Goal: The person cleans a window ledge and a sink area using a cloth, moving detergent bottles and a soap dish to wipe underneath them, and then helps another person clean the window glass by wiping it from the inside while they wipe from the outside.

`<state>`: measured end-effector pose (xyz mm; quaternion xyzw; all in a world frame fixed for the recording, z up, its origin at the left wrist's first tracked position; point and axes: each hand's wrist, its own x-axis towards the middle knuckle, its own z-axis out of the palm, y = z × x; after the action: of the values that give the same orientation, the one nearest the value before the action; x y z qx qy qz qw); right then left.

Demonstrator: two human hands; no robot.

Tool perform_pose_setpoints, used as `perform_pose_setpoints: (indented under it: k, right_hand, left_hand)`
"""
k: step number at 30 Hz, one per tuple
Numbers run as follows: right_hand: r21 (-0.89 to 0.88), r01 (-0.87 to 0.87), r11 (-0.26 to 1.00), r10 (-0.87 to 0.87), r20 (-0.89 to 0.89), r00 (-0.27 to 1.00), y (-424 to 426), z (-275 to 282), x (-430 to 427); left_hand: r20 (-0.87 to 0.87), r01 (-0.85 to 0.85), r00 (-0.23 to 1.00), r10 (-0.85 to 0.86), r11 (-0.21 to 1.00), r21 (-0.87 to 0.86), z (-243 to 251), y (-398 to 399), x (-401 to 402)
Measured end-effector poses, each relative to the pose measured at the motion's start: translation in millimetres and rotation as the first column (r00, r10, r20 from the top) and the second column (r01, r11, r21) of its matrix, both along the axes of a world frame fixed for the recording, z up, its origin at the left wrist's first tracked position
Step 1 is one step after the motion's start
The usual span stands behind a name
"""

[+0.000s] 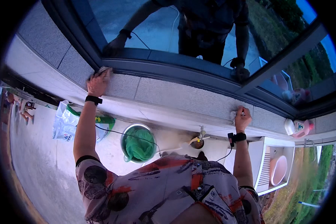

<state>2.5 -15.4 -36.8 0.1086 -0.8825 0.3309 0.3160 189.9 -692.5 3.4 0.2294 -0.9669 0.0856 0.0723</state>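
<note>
My left hand (97,84) is at the left corner of the window frame, over the grey stone sill (168,93). It is blurred and presses on what looks like a greyish rag (104,69), mostly hidden under the fingers. Farther right, my right hand (243,119) rests at the sill's front edge, fingers curled around a crumpled white cloth or tissue (233,114). Dark straps with thin cables circle both wrists. Above the sill, the dark window pane (156,33) mirrors my body and arms.
A pink bottle (300,128) lies on the sill at right, above a white washbasin (264,168) holding a pink tub (278,170). Below are a metal basin (123,148) with green netting (140,144), a tap (202,131) and a plastic bag (64,126). A person (23,107) sits far left.
</note>
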Motion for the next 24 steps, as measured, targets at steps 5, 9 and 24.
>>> perform_pose_setpoints:
  k: [5, 9, 24]
  right_hand:
    - [0.048, 0.052, 0.997, -0.055, 0.063, 0.996, 4, -1, 2]
    - [0.080, 0.070, 0.994, -0.072, 0.023, 0.997, -3, 0, 0]
    - [0.061, 0.035, 0.998, -0.033, -0.030, 0.999, -5, -2, 0]
  left_hand:
    - [-0.048, 0.004, 0.999, -0.004, 1.000, 0.003, 17, 17, -6]
    - [-0.088, -0.136, 0.984, 0.154, 0.973, 0.184, 22, 42, 3]
    - [-0.868, 0.294, 0.444, 0.224, 0.878, 0.377, 44, 9, -31]
